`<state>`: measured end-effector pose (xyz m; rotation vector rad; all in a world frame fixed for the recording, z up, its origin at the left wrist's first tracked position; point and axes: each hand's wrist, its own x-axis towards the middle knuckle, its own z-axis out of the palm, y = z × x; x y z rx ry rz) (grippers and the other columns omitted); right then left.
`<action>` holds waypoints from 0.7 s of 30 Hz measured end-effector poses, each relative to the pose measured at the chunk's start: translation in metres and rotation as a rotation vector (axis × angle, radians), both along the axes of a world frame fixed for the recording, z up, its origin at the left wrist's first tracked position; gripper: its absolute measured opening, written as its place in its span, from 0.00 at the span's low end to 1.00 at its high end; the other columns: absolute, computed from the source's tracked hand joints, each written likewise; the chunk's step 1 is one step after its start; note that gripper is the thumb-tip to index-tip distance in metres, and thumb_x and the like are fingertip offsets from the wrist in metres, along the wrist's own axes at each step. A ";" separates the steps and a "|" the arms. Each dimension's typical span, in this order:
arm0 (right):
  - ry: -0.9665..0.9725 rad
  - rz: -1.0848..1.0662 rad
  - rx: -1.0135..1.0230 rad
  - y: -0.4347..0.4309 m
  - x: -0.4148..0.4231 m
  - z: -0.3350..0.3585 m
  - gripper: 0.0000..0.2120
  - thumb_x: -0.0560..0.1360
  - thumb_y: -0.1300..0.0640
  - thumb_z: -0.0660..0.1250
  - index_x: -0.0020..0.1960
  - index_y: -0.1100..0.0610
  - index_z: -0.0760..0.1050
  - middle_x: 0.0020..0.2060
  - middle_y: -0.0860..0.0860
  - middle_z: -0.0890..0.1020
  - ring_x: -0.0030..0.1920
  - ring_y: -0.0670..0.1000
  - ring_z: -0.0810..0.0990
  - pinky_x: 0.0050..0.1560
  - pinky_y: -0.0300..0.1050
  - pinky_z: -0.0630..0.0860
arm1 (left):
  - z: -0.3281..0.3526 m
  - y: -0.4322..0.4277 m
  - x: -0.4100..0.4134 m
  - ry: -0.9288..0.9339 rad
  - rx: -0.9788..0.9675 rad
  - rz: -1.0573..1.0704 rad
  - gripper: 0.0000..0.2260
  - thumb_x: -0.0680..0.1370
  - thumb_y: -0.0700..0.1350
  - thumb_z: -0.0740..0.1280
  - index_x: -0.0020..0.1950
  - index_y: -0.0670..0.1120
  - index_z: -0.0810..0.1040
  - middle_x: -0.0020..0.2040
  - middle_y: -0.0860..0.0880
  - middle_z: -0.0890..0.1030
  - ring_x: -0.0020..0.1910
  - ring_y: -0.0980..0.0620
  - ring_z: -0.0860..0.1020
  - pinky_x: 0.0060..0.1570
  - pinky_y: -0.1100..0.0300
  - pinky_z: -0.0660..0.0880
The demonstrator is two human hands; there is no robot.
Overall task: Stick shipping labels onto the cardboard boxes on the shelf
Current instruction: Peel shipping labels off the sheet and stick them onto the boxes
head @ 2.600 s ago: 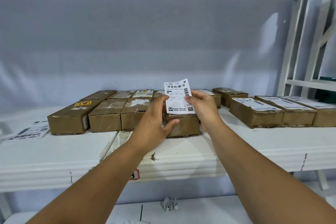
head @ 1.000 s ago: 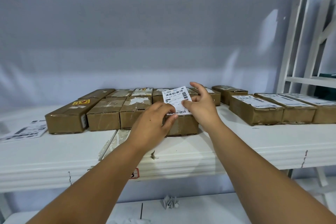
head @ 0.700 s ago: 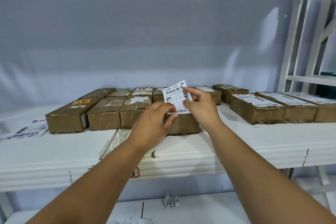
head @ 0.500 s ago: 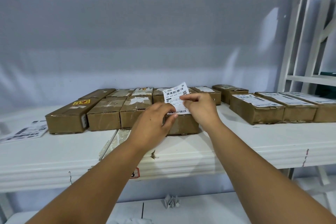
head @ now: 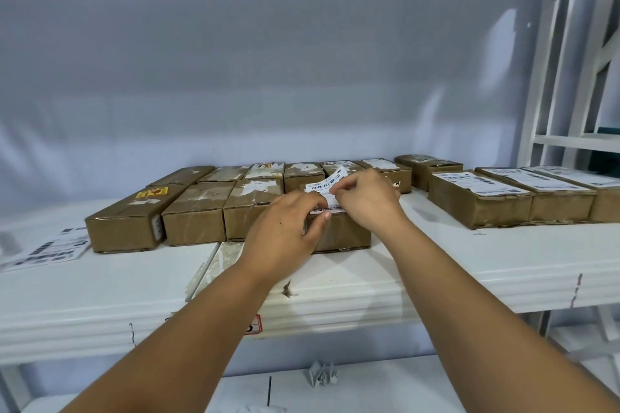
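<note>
A white shipping label (head: 327,184) with a barcode lies partly down on the top of a brown cardboard box (head: 345,234) at the middle of the white shelf (head: 453,265). My left hand (head: 285,231) pinches the label's near edge at the box's front. My right hand (head: 367,201) pinches the label's far part, whose upper corner still curls up off the box. Most of the box top is hidden by my hands.
Several more brown boxes (head: 194,211) sit in rows to the left and behind. Three labelled boxes (head: 479,201) stand at the right. A sheet of labels (head: 47,250) lies at the shelf's left end. Crumpled paper (head: 320,374) lies on the lower shelf. A white upright (head: 540,84) bounds the right.
The label was held upright above the box; both hands have since lowered it and laid it flatter onto the box top, the right hand pressing its far end downward.
</note>
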<state>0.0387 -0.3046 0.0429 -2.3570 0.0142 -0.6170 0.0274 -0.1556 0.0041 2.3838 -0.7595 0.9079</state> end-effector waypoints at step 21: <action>-0.025 0.357 0.461 -0.041 -0.006 -0.009 0.08 0.74 0.62 0.69 0.44 0.50 0.81 0.45 0.45 0.83 0.46 0.42 0.78 0.48 0.32 0.71 | 0.003 -0.003 -0.003 0.039 0.041 0.022 0.14 0.80 0.54 0.58 0.62 0.52 0.76 0.56 0.53 0.75 0.58 0.53 0.71 0.54 0.61 0.67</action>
